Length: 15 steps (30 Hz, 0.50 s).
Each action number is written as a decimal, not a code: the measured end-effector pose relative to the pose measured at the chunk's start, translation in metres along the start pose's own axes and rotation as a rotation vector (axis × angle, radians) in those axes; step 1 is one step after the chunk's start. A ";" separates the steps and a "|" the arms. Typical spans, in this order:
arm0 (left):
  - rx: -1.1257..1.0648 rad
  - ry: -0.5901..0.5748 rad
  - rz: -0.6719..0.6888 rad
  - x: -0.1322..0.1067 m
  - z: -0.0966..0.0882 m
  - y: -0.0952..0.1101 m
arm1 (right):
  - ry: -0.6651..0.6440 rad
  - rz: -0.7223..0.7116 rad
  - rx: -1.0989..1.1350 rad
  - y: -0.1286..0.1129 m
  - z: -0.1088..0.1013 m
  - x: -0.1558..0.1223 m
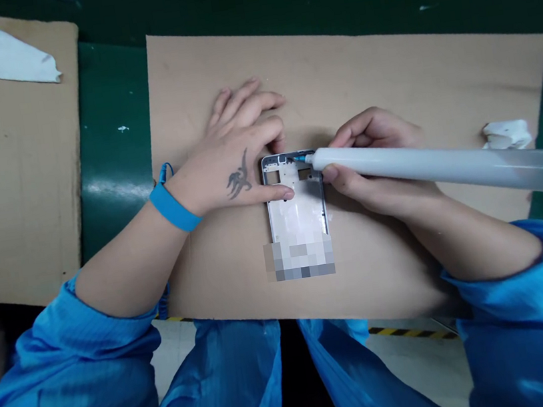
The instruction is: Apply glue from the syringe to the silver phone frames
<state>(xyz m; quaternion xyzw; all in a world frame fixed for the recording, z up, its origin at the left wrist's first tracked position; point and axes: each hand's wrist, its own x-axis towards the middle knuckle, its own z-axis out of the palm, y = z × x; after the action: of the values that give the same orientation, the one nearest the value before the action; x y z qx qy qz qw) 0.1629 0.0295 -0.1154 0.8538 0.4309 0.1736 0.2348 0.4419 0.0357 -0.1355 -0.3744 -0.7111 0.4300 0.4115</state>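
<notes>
Phone frame (pixel 299 220) lies on a brown cardboard sheet (pixel 239 262), left of the sheet's middle and toward its near edge. Thin, pale and cut with small openings near its far end, it looks light and fairly stiff; the slim side rails could probably bend under a hard squeeze, and the smooth face may slide on the board. The long outer edges seem the safest hold, clear of the openings. Its near end is masked, so detail there cannot be told. The left grip (pixel 243 147) is closed on the far left part, thumb over the face and index finger bent at the far edge. The right grip (pixel 374 192) clasps a white syringe (pixel 397 162) near its front, the blue tip (pixel 299 158) at the frame's far end; whether it touches is unclear. The syringe looks light but long, so its tail may tend to swing.

Under the board is a green tabletop (pixel 105 99), with another cardboard piece (pixel 9 173) on the left and a crumpled white scrap (pixel 507 134) on the right. Below, black-and-yellow tape (pixel 411 333) marks a pale floor (pixel 405 363).
</notes>
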 end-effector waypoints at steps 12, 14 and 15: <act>-0.056 0.004 -0.037 0.001 -0.002 -0.002 | 0.029 0.043 0.045 -0.005 0.004 0.000; -0.069 0.004 -0.055 0.000 -0.003 -0.001 | 0.027 0.032 0.040 -0.004 0.004 0.000; -0.068 0.002 -0.062 0.000 -0.003 0.000 | 0.022 0.025 0.033 -0.003 0.004 0.000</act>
<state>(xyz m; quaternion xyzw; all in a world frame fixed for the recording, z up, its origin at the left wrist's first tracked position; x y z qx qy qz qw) 0.1615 0.0307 -0.1130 0.8312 0.4515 0.1817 0.2687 0.4377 0.0337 -0.1336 -0.3811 -0.6944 0.4428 0.4201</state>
